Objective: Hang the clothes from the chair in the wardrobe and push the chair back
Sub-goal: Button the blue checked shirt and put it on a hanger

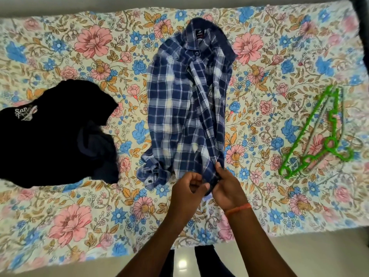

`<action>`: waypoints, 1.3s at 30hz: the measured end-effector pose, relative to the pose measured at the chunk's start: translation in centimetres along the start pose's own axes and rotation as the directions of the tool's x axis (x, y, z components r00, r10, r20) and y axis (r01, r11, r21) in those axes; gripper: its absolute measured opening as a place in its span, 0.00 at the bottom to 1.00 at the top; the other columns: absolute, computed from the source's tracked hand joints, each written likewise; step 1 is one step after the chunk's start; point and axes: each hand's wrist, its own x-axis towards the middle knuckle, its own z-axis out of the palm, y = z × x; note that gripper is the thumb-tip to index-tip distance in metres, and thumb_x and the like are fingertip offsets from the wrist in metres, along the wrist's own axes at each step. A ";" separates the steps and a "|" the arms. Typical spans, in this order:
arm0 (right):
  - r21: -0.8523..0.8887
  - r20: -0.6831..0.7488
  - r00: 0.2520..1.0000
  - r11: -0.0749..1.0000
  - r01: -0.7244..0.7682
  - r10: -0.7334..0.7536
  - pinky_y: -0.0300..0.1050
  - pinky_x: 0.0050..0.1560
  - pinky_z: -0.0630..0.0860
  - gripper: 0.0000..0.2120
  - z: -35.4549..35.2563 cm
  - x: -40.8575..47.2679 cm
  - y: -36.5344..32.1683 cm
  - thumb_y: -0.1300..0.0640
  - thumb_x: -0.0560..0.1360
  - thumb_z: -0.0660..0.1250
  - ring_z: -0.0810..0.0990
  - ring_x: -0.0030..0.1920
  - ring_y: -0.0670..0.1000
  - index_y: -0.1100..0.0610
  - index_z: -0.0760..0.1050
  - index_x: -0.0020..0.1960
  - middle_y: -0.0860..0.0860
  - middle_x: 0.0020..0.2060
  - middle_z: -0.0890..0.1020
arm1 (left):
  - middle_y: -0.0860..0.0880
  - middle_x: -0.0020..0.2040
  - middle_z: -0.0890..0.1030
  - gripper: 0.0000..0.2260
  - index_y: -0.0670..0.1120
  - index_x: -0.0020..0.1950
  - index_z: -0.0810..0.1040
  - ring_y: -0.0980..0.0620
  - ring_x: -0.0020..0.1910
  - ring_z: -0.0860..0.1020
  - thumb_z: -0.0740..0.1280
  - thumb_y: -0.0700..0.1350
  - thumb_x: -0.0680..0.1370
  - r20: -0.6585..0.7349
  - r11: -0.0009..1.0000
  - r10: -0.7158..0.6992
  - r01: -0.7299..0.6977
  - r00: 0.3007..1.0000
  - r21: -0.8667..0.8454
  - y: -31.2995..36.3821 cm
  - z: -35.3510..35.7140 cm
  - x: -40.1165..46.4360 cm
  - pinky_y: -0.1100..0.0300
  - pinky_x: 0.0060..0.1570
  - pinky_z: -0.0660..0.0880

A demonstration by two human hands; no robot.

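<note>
Both forearms are bare, no sleeves showing; an orange thread band (238, 208) circles the right wrist; dark trousers (207, 258) below.

bed (60, 226): floral sheet; floor (299, 252): pale, glossy, perhaps tiled

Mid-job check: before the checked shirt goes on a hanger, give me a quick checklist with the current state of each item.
1. Shirt laid out on the bed: ok. The blue checked shirt lies lengthwise on the floral bedsheet, collar at the far end.
2. Both hands on the shirt: ok. The left hand and right hand pinch its near hem.
3. Shirt flat and smooth: not ok. It is bunched and creased, one sleeve crumpled at the lower left.
4. Hanger available: ok. The green hanger lies apart from the shirt, to its right.
5. Front buttoned: cannot tell.
6. Other clothes out of the way: ok. The black garment lies to the left, apart.
</note>
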 end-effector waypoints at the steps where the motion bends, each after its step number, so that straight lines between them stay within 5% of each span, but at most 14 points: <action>1: 0.017 0.028 0.999 1.000 -0.017 0.017 0.57 0.52 0.82 0.12 -0.2 0.0 0.0 0.60 0.79 0.62 0.84 0.53 0.59 0.65 0.77 0.59 0.62 0.53 0.83 | 0.55 0.42 0.82 0.07 0.51 0.47 0.78 0.65 0.40 0.79 0.74 0.43 0.75 -0.009 1.000 0.008 -0.008 1.000 -0.016 -0.2 0.3 -0.4 0.69 0.41 0.75; 3: 0.044 0.100 0.994 0.998 -0.049 0.045 0.52 0.46 0.83 0.11 -0.9 0.1 0.3 0.61 0.81 0.59 0.85 0.51 0.58 0.65 0.77 0.57 0.62 0.51 0.84 | 0.54 0.41 0.82 0.06 0.49 0.47 0.78 0.65 0.40 0.79 0.74 0.44 0.74 -0.071 0.999 0.018 -0.020 0.997 -0.026 -0.8 1.0 -1.1 0.71 0.40 0.74; 6: -0.023 0.197 0.978 0.998 -0.061 0.064 0.54 0.49 0.82 0.07 -2.5 -0.3 0.6 0.66 0.77 0.61 0.84 0.49 0.58 0.63 0.77 0.49 0.60 0.46 0.83 | 0.52 0.38 0.80 0.07 0.48 0.43 0.76 0.63 0.36 0.78 0.74 0.44 0.74 -0.147 1.000 0.025 -0.025 0.989 0.005 -1.9 2.3 -1.5 0.69 0.37 0.74; 12: -0.554 0.273 0.959 0.801 0.226 -0.082 0.52 0.46 0.82 0.06 -7.2 1.3 1.1 0.66 0.76 0.68 0.84 0.49 0.60 0.63 0.80 0.52 0.60 0.47 0.85 | 0.46 0.37 0.80 0.08 0.46 0.42 0.77 0.48 0.36 0.78 0.71 0.48 0.77 -0.231 1.000 0.003 0.003 0.973 0.024 -5.7 4.3 -0.8 0.54 0.37 0.75; 17: -0.528 0.366 0.914 0.769 0.360 -0.177 0.54 0.48 0.83 0.09 -9.7 4.0 2.7 0.64 0.75 0.70 0.85 0.51 0.60 0.62 0.80 0.55 0.59 0.48 0.86 | 0.53 0.35 0.77 0.03 0.50 0.48 0.79 0.56 0.35 0.75 0.72 0.47 0.77 -0.136 0.993 0.112 -0.117 0.984 -0.025 -9.5 4.5 2.2 0.57 0.39 0.76; 24: -0.539 0.396 0.829 0.631 0.557 -0.394 0.58 0.44 0.83 0.06 -9.9 7.9 6.5 0.64 0.75 0.70 0.85 0.42 0.59 0.55 0.84 0.44 0.57 0.40 0.86 | 0.52 0.37 0.78 0.05 0.49 0.49 0.81 0.57 0.36 0.76 0.73 0.42 0.76 -0.068 0.944 0.324 -0.327 0.944 -0.051 -13.9 2.9 6.4 0.65 0.37 0.74; 29: -0.553 0.439 0.868 0.692 0.465 -0.232 0.51 0.36 0.82 0.04 -9.2 9.1 5.5 0.60 0.76 0.69 0.84 0.37 0.58 0.61 0.82 0.46 0.60 0.38 0.85 | 0.51 0.38 0.82 0.04 0.51 0.46 0.81 0.54 0.38 0.80 0.74 0.43 0.75 -0.150 0.884 0.431 -0.450 0.890 -0.127 -16.6 3.3 8.2 0.61 0.40 0.79; 32: -0.588 0.451 0.853 0.631 0.506 -0.264 0.51 0.36 0.83 0.05 -8.4 9.2 5.8 0.60 0.77 0.68 0.84 0.36 0.58 0.60 0.82 0.48 0.60 0.38 0.85 | 0.48 0.35 0.81 0.03 0.47 0.44 0.80 0.54 0.32 0.79 0.72 0.40 0.76 -0.206 0.839 0.461 -0.499 0.863 -0.217 -16.9 3.2 8.6 0.61 0.32 0.78; 39: -0.600 0.469 0.850 0.620 0.505 -0.239 0.57 0.44 0.83 0.09 -8.4 7.3 6.0 0.64 0.79 0.64 0.85 0.44 0.62 0.61 0.80 0.56 0.61 0.46 0.86 | 0.48 0.30 0.75 0.05 0.45 0.45 0.78 0.51 0.21 0.72 0.70 0.36 0.77 -0.089 0.806 0.490 -0.490 0.867 -0.331 -17.3 2.3 8.7 0.62 0.20 0.70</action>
